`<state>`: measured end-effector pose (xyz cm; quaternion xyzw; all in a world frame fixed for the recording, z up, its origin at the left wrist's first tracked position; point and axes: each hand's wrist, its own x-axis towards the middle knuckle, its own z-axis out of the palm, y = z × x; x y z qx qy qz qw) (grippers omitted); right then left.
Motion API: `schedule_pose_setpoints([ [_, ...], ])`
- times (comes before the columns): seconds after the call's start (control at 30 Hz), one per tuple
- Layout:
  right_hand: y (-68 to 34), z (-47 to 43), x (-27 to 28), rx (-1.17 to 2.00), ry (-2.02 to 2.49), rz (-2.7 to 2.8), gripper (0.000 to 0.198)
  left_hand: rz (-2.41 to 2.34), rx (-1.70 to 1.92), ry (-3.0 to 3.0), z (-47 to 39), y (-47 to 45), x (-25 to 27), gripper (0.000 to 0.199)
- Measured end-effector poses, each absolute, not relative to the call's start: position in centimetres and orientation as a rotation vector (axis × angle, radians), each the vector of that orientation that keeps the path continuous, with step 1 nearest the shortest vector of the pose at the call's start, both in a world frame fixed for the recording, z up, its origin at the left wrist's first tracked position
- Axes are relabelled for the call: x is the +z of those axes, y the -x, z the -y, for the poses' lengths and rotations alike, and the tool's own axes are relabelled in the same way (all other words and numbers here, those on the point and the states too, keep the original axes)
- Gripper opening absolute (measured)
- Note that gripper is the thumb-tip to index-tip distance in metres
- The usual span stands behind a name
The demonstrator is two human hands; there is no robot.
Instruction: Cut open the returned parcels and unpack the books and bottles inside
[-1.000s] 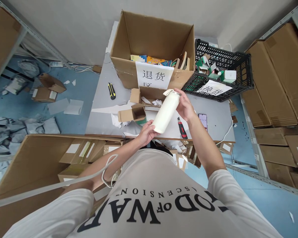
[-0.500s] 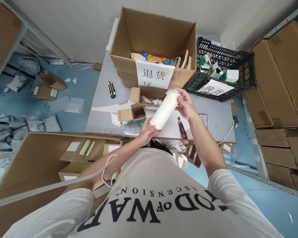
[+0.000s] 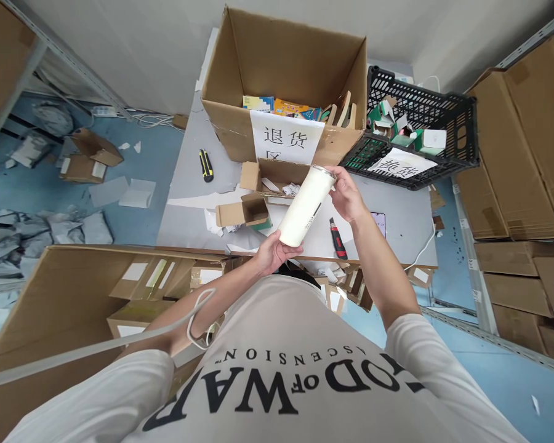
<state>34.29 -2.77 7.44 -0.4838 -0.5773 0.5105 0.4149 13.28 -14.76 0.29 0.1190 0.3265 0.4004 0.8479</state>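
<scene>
A cream-white tumbler (image 3: 305, 208) with a metal rim and dark lettering is held tilted over the front of the table, rim end up and to the right. My left hand (image 3: 277, 251) supports its lower end, with the fingers beneath it. Near the rim, my right hand (image 3: 346, 194) grips the upper end; some of its fingers are hidden behind the tumbler. Behind it lies an open cardboard box (image 3: 277, 175) with crumpled paper inside. A smaller open box (image 3: 244, 211) rests to the left, and a red-and-black utility knife (image 3: 337, 239) lies to the right.
A large carton (image 3: 295, 58) with a paper sign and colourful boxes stands at the back, beside a black plastic crate (image 3: 461, 132). A yellow-and-black cutter (image 3: 206, 166) and a phone (image 3: 378, 224) lie on the table (image 3: 189, 147). A big carton (image 3: 74, 295) of parcels stands front left.
The tumbler has turned about its length, so dark lettering now shows on its side. Both hands have stayed at its two ends, with their fingers slightly shifted.
</scene>
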Motion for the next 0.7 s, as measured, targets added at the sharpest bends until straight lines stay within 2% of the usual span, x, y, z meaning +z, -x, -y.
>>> schedule_pose_setpoints([
  [0.1, -34.2, 2.6, 6.9, 1.463, 1.042, 1.326, 0.061, -0.632, 0.784, -0.189, 14.9, -13.3, 0.6, 0.059],
  [0.2, -33.8, 2.7, 6.5, 1.515, 0.982, 1.237, 0.054, -0.613, 0.735, -0.155, 15.0, -13.4, 0.8, 0.059],
  [0.33, -33.3, 2.6, 6.3, 1.415, 1.004, 1.233, 0.049, -0.632, 0.699, -0.177, 15.0, -13.5, 0.8, 0.062],
  [0.43, -32.9, 1.9, 6.8, 1.223, 0.987, 1.322, 0.051, -0.700, 0.738, -0.336, 15.0, -12.5, 0.5, 0.070],
  [0.5, -32.2, 1.3, 7.0, 1.042, 0.950, 1.382, 0.053, -0.848, 0.826, -0.577, 15.2, -10.9, -0.3, 0.067],
  [0.63, -29.2, 1.2, 6.3, 0.772, 0.924, 1.499, 0.057, -1.480, 0.926, -1.060, 15.7, -6.5, -3.3, 0.047],
  [0.7, -27.4, 2.0, 5.4, 0.740, 0.938, 1.553, 0.057, -1.761, 0.914, -1.108, 15.2, -4.5, -5.4, 0.055],
])
